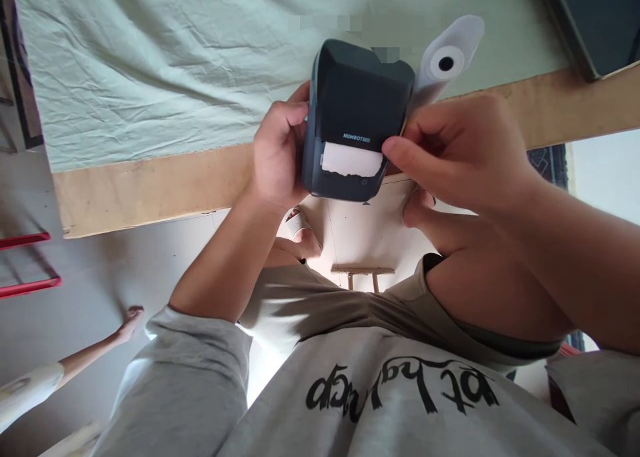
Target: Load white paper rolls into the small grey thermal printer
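Observation:
A small dark grey label printer [356, 104] is held over the table's edge, with a strip of white paper [351, 162] sticking out of its slot. My left hand [277, 154] grips the printer's left side. My right hand [457, 152] is at its right side, thumb tip touching the end of the white strip. A white paper roll [447, 60] with a dark core pokes out behind the printer, above my right hand; what holds it is hidden.
The wooden table [150, 190] is covered by a pale green cloth [150, 64]. A dark tray or screen [595, 24] sits at the upper right. Another person's leg and foot [100, 344] stand on the floor at lower left. Red bars [27, 264] show at left.

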A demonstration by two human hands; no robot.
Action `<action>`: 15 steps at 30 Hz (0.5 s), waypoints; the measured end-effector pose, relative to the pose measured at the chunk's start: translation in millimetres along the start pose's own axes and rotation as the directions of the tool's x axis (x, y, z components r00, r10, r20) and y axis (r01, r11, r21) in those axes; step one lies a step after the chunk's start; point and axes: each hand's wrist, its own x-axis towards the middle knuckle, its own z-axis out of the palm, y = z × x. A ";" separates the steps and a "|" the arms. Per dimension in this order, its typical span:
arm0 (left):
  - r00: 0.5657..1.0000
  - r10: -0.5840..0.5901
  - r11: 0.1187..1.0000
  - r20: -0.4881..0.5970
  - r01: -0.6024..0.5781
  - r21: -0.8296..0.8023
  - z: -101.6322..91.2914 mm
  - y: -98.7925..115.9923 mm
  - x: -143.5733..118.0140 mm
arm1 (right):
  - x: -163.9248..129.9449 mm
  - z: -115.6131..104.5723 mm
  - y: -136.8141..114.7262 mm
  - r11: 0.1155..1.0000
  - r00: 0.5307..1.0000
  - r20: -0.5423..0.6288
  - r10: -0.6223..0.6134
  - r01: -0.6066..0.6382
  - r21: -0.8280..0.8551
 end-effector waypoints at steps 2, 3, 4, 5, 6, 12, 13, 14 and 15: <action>1.000 0.006 1.000 0.003 -0.006 0.017 0.6 -0.5 -0.3 | 2.7 3.0 2.9 1.000 0.999 0.047 0.011 -0.010 -0.027; 1.000 0.010 1.000 0.000 -0.010 0.029 0.9 -0.9 -0.6 | 4.1 4.4 4.1 0.999 0.998 0.061 0.015 -0.013 -0.030; 1.000 0.018 0.999 -0.007 -0.017 0.041 1.1 -1.3 -0.9 | 5.2 5.5 5.0 0.999 0.998 0.063 0.017 -0.015 -0.028; 1.000 0.025 0.998 -0.016 -0.024 0.053 1.0 -1.8 -1.2 | 6.1 6.3 5.4 1.000 0.998 0.066 0.019 -0.018 -0.024; 0.999 0.032 0.997 -0.022 -0.031 0.066 0.8 -2.4 -1.3 | 6.8 6.7 5.5 1.000 0.997 0.069 0.022 -0.021 -0.016; 0.999 0.048 0.997 -0.017 -0.047 0.059 -3.4 -4.3 -0.4 | 7.0 3.3 2.3 1.000 1.000 0.007 0.021 -0.022 0.020; 0.999 0.044 0.997 -0.012 -0.043 0.060 -3.7 -3.9 -0.2 | 6.3 2.3 0.3 1.000 1.000 -0.027 0.015 -0.015 0.012; 0.999 0.035 0.997 -0.009 -0.034 0.062 -3.6 -3.4 -0.1 | 5.4 1.4 -2.5 1.000 0.997 -0.072 -0.002 0.004 0.020; 1.000 0.019 0.997 -0.003 -0.019 0.069 -3.0 -2.7 -0.2 | 4.2 0.6 -6.1 0.998 0.992 -0.124 -0.025 0.032 0.057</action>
